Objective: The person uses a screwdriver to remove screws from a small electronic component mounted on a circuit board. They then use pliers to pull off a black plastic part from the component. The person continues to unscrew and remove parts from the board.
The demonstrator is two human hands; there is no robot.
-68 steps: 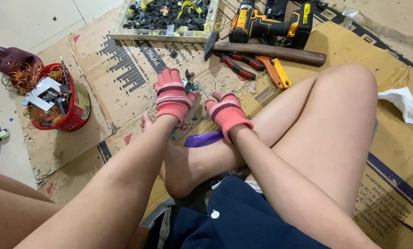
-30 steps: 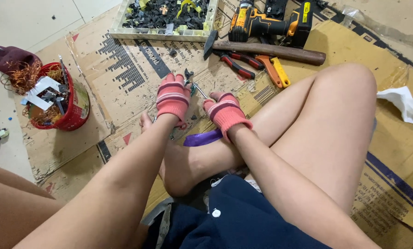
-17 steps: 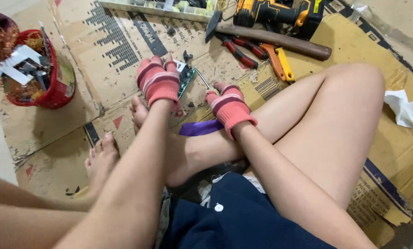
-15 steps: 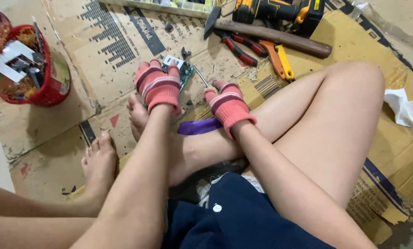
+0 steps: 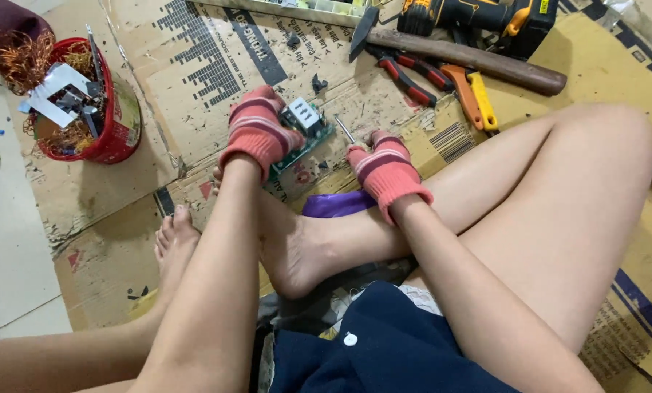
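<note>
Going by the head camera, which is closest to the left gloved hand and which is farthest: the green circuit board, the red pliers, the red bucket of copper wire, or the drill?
1. Green circuit board: held in the left hand.
2. Red bucket: off to the left.
3. Red pliers: up and right; too close to the bucket to call.
4. Drill: top right, farthest.

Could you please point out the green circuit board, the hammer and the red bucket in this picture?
green circuit board [image 5: 305, 138]: head view, on the green board beside the pale block mounted on it.
hammer [image 5: 471, 58]: head view, on the middle of its wooden handle.
red bucket [image 5: 118, 120]: head view, on its outer side wall.
</note>
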